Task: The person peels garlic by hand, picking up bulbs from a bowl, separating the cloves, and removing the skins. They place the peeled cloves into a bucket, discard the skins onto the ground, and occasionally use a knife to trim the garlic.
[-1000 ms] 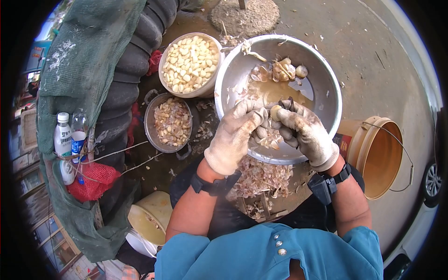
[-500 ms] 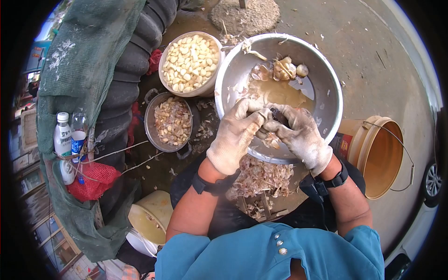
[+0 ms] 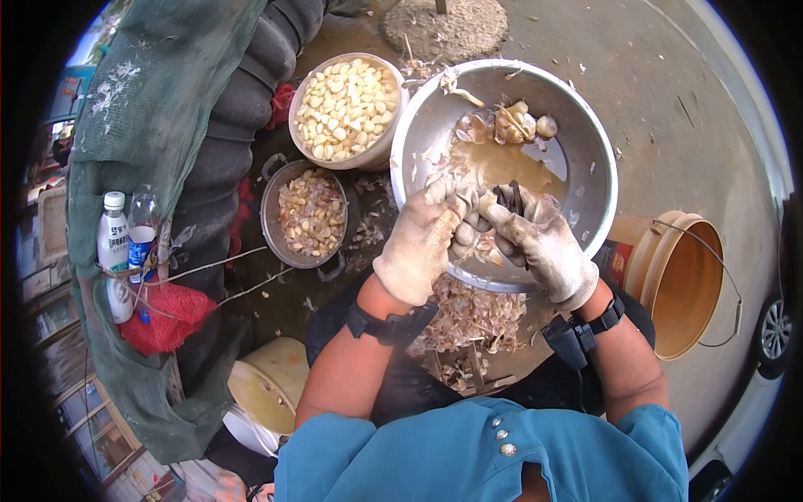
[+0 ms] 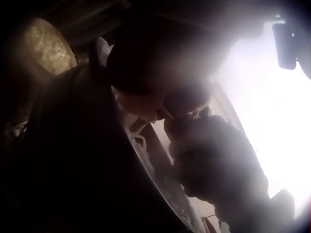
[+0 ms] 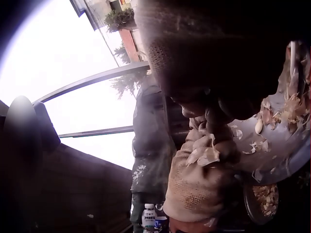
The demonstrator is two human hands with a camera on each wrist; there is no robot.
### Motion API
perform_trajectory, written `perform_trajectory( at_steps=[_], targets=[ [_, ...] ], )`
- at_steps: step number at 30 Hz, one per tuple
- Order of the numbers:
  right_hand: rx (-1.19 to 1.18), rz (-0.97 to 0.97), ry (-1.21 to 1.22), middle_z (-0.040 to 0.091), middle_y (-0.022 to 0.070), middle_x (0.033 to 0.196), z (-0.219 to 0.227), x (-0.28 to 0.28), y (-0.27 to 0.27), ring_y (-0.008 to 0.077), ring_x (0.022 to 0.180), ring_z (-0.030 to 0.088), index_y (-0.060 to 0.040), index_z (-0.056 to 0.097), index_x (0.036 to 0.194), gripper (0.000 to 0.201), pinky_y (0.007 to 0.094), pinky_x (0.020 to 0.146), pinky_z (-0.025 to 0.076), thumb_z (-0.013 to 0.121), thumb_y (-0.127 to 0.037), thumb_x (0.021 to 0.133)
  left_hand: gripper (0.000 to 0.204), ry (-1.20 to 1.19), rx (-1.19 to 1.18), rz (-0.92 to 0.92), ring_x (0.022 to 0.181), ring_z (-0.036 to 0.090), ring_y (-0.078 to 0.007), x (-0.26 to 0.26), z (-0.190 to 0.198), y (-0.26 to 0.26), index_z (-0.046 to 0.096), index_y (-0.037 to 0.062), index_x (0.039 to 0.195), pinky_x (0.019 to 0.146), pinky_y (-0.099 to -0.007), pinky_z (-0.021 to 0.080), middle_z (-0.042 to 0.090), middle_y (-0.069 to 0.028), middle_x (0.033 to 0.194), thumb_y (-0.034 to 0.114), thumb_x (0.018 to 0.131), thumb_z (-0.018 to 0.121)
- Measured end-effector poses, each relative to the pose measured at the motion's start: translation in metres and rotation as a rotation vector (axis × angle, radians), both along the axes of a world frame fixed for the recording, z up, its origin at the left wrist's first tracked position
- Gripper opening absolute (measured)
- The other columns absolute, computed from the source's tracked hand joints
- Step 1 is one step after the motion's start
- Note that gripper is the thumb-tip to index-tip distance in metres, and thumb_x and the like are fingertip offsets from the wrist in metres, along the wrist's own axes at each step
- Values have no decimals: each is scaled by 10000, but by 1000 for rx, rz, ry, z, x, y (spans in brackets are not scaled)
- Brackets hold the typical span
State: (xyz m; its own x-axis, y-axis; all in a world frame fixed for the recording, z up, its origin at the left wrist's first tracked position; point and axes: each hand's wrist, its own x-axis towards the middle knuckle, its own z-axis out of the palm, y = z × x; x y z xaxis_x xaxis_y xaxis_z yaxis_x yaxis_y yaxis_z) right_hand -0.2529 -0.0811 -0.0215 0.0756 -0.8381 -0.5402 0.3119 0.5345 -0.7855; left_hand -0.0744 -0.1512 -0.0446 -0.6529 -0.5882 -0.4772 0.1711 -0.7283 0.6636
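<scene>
Both hands wear pale, soiled work gloves and meet over the near side of a wide metal basin (image 3: 604, 167). The left hand (image 3: 418, 243) has its fingers curled, pinching a garlic clove at the fingertips, mostly hidden by the gloves. Close against it, the right hand (image 3: 548, 251) grips a small, narrow dark tool (image 3: 513, 199), its thumb pointing toward the left fingertips. Papery garlic skin (image 3: 488, 248) shows below the fingers. In the basin lie a garlic bulb (image 3: 512, 124), loose skins and shallow brownish water. In the right wrist view, skin flakes (image 5: 204, 154) cling to the left glove.
Left of the basin stand a bucket of peeled cloves (image 3: 347, 109) and a small pot of cloves and skins (image 3: 311, 213). A tan bucket (image 3: 690, 284) lies tipped at the right. Skins are heaped (image 3: 473, 322) below the basin. Bottles (image 3: 113, 234) stand by green netting.
A pale clove showed between the hands a second ago; now the gloves mostly cover it. The right hand turned in toward the left, then back slightly, uncovering the dark tool. The basin stays put.
</scene>
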Motion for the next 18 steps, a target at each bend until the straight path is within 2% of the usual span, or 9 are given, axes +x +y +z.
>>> perform_trajectory(
  at_steps=[1,4,6,8,10,12,14,18],
  targets=[
    [8,-46,-94,532,-67,770,-3,1,0,-2,592,401,-81,614,1066,238,166,487,297,608,-302,977,218,0,1,1,668,539,-73,2,-1,0,582,15,1114,572,-221,434,606,-19,843,194,997,542],
    [-1,-56,-178,583,-47,797,-5,-4,1,3,569,412,-72,615,1076,237,162,475,291,601,-287,979,240,41,-76,-8,685,541,-85,4,3,-1,574,3,1135,583,-218,428,588,-16,826,196,995,554],
    [-10,-86,-241,624,-25,813,-10,-4,2,0,557,422,-65,619,1071,240,161,462,287,596,-285,978,273,-29,-152,-17,697,546,-97,3,7,0,570,-1,1137,594,-216,424,577,-16,820,228,988,569],
    [40,-180,-368,641,-18,802,-8,-2,0,4,533,412,-60,631,1058,251,161,452,281,596,-294,975,292,-25,-165,-44,695,542,-95,6,6,-1,571,1,1133,594,-215,423,575,-15,820,254,988,567],
    [32,-168,-352,628,-25,776,-2,-4,1,5,524,407,-71,636,1041,246,164,447,275,601,-304,971,311,-22,-177,-73,693,537,-93,7,7,-2,571,3,1130,595,-214,421,574,-14,821,281,989,566],
    [26,-156,-336,615,-32,750,-1,-4,2,7,514,402,-82,641,1024,241,167,442,269,607,-313,967,333,-121,-225,-123,690,524,-78,5,11,-3,570,15,1105,597,-201,412,571,-6,822,326,985,566],
    [46,-88,-64,574,-49,701,-2,-4,1,11,496,393,-109,639,978,227,175,437,260,608,-334,965,335,-95,-237,-140,685,520,-69,5,12,-3,566,23,1090,597,-196,409,571,0,823,340,982,567],
    [93,-118,-92,507,-69,631,-2,-5,0,9,482,368,-134,621,927,225,187,429,244,600,-354,968,356,6,-260,-164,663,505,-46,1,16,1,552,35,1053,597,-179,398,573,14,830,379,966,578]
  ],
)
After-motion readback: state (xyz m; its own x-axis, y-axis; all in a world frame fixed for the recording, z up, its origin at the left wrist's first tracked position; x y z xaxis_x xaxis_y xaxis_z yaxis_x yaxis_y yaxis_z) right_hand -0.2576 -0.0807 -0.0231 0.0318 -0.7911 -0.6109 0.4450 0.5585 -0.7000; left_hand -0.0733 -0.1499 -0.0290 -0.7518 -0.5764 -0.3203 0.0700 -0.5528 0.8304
